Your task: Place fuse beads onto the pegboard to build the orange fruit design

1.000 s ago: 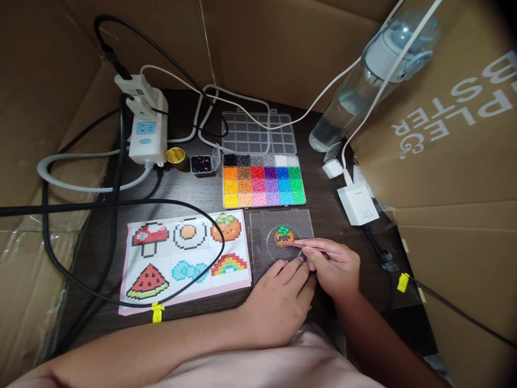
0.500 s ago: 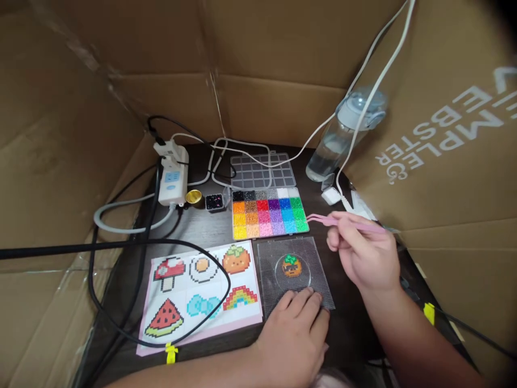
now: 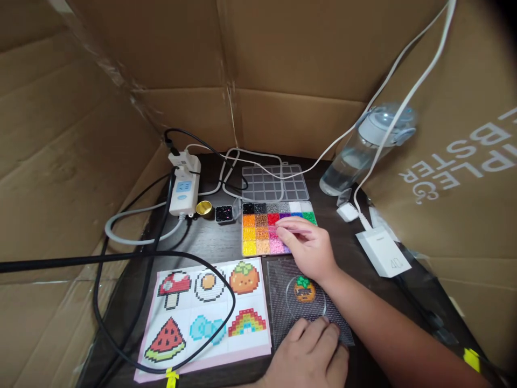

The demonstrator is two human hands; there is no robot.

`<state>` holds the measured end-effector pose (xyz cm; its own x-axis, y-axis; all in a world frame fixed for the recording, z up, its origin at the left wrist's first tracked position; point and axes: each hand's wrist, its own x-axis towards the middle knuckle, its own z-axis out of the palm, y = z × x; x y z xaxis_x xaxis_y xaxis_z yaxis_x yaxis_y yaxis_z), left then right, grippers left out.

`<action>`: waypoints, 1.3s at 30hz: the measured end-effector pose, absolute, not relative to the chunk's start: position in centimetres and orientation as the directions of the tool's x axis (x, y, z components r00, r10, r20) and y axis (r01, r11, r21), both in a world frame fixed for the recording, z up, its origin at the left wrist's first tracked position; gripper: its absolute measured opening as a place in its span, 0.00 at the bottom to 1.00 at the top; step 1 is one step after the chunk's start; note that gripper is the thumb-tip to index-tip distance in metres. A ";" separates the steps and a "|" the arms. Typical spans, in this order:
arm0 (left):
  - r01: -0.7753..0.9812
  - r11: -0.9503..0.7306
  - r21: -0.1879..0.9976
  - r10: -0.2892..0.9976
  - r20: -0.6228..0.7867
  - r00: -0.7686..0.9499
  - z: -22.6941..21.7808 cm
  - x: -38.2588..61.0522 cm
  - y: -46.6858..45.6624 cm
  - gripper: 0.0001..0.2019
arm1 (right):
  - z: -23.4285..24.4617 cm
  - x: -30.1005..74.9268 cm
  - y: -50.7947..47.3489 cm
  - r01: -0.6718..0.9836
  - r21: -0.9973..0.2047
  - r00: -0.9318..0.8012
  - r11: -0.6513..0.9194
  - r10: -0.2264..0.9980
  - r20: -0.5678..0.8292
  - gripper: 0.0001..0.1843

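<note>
Pink tweezers (image 3: 298, 231) are pinched in my right hand (image 3: 310, 247), which is over the right part of a compartment box of coloured fuse beads (image 3: 242, 238). Its tips are near the red and pink compartments; whether they grip a bead is too small to tell. My left hand (image 3: 310, 353) lies flat, fingers stretched, on the near edge of a clear pegboard (image 3: 278, 304). An orange fruit of beads with green leaves and dark marks (image 3: 304, 291) sits on the pegboard, inside a round outline. Left of it lies a pattern sheet (image 3: 189, 310) with several pixel pictures.
A black cable (image 3: 133, 253) loops over the sheet. A power strip (image 3: 184, 188), a gold tin (image 3: 204, 209) and a small box of dark beads (image 3: 224, 214) are at the left. A clear lid (image 3: 274, 183), a water bottle (image 3: 349, 161) and a white power adapter (image 3: 383, 250) stand near cardboard walls.
My right hand with the tweezers has moved left from beside the bead box to over its compartments. My left hand stays on the pegboard. The camera view has shifted, uncovering the white adapter.
</note>
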<state>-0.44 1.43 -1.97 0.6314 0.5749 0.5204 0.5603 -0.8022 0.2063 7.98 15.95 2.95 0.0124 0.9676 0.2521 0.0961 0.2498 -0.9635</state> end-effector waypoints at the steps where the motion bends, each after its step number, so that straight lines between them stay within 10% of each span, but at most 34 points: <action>1: 0.564 -0.798 0.211 0.578 0.531 0.619 -2.0 -0.4 1.4 0.14 | 2.8 7.8 15.8 0.111 -0.958 0.007 0.264 0.964 0.267 0.05; 18: 0.542 -0.807 0.236 0.590 0.368 0.719 -1.6 -0.6 0.9 0.18 | 1.8 6.8 15.0 -0.025 -0.998 0.112 -0.060 0.992 -0.063 0.11; 39: 0.533 -0.804 0.265 0.595 0.351 0.723 -1.3 -0.7 0.8 0.18 | 1.8 6.9 15.3 -0.027 -0.997 0.081 -0.069 0.994 -0.071 0.11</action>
